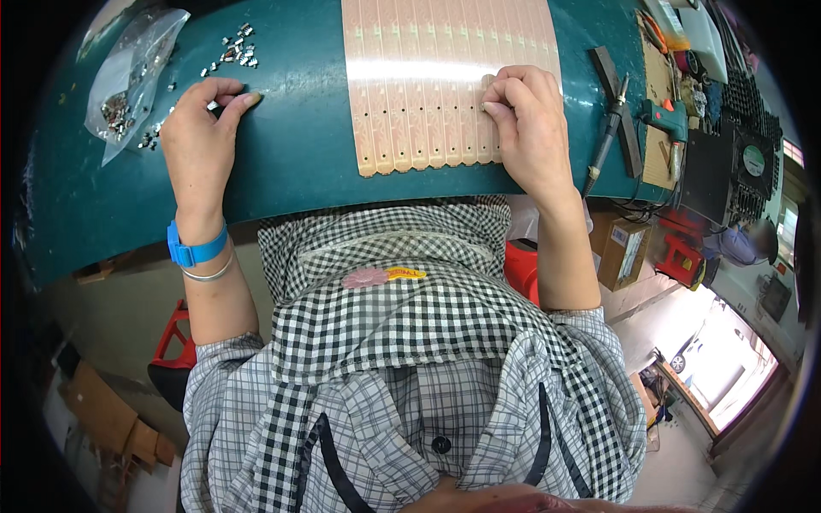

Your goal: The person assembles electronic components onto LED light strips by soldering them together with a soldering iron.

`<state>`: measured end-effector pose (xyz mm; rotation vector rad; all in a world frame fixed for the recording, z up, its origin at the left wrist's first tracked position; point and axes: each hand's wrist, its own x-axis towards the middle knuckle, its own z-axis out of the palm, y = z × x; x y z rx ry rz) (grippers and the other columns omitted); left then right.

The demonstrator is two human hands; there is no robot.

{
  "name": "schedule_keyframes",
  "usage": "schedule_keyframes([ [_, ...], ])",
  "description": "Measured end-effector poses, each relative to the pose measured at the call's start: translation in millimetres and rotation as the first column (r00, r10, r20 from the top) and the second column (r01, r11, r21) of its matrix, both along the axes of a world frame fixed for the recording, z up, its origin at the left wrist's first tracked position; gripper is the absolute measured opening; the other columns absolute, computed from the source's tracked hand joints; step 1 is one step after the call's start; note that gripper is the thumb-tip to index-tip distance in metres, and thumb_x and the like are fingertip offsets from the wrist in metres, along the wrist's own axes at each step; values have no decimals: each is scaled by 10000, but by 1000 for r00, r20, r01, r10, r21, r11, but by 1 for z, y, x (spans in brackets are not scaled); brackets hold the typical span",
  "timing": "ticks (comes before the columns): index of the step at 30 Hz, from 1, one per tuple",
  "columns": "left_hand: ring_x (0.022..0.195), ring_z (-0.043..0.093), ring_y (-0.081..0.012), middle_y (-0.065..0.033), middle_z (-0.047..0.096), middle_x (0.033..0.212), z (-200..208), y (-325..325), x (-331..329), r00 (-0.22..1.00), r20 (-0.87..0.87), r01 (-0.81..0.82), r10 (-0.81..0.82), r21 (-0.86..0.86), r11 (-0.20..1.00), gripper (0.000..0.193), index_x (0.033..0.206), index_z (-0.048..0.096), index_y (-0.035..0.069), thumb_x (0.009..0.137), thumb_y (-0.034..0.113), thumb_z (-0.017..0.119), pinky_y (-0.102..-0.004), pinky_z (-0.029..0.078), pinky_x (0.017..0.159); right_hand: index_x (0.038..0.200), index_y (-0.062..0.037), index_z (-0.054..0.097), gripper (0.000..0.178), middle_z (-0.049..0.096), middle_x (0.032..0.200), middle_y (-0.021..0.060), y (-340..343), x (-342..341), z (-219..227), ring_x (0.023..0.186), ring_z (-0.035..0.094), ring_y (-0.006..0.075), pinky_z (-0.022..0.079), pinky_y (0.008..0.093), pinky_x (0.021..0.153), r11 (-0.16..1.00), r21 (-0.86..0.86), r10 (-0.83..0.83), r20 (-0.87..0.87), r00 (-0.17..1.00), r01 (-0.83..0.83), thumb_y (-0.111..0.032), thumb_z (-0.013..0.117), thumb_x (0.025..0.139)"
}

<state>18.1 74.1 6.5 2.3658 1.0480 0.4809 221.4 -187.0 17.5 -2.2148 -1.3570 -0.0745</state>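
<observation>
A pale pinkish panel of narrow circuit-board strips (410, 94), with rows of small dark dots, lies on the green table. Over its right part is my right hand (532, 128), thumb and fingers pinched together at the board's surface. Whatever lies between those fingertips is too small to name. Left of the panel, my left hand (201, 132) rests low over the table with curled fingers, thumb and forefinger drawn close. Its grip, if it holds anything, is hidden. Small metallic parts (239, 50) lie scattered beyond this hand. Beside it sits a clear plastic bag (128, 94) with more small parts.
To the right, a soldering iron (609, 137) lies against a dark bar (617, 111). Past them are a green tool with a red part (667, 118) and a brown board (658, 158). The table's near edge runs just in front of my checked apron (385, 325).
</observation>
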Motion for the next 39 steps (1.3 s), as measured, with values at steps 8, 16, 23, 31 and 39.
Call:
schedule_keyframes([
  [8,597,490,-121,-44,674,790,2,7,-7,998,-10,67,-67,-7,998,179,966,724,57,798,110,753,-269,439,588,809,-77,617,114,603,924,47,4,-2,-7,958,555,281,444,403,805,1000,-16,11,143,990,-9,-45,687,725],
  [16,672,576,-59,-53,698,809,18,-17,-6,1000,-10,-1,-2,-274,962,133,956,724,47,823,51,716,-223,462,625,831,-68,623,123,612,878,65,-1,-3,1,894,579,282,467,398,777,999,19,-39,25,999,38,-29,686,733],
  [23,803,652,-106,-78,701,893,25,-81,17,824,565,541,43,-807,236,127,951,671,-23,831,-5,706,-226,523,755,870,-55,676,174,654,908,80,7,-31,36,860,622,252,502,330,740,961,263,147,-238,960,-82,10,735,720],
  [31,734,629,-79,-55,675,851,27,-97,23,903,429,428,20,-895,-124,122,940,651,-20,841,15,712,-168,498,618,798,-21,671,210,655,821,78,9,-60,36,790,630,223,500,299,665,906,374,335,-342,878,-200,68,761,631],
  [39,705,577,-70,-15,686,880,16,-61,21,813,494,522,-307,-389,759,146,963,720,21,820,44,714,-212,457,603,847,-15,578,152,604,926,119,12,-31,32,911,578,294,470,369,805,967,195,209,-258,943,-161,46,670,742],
])
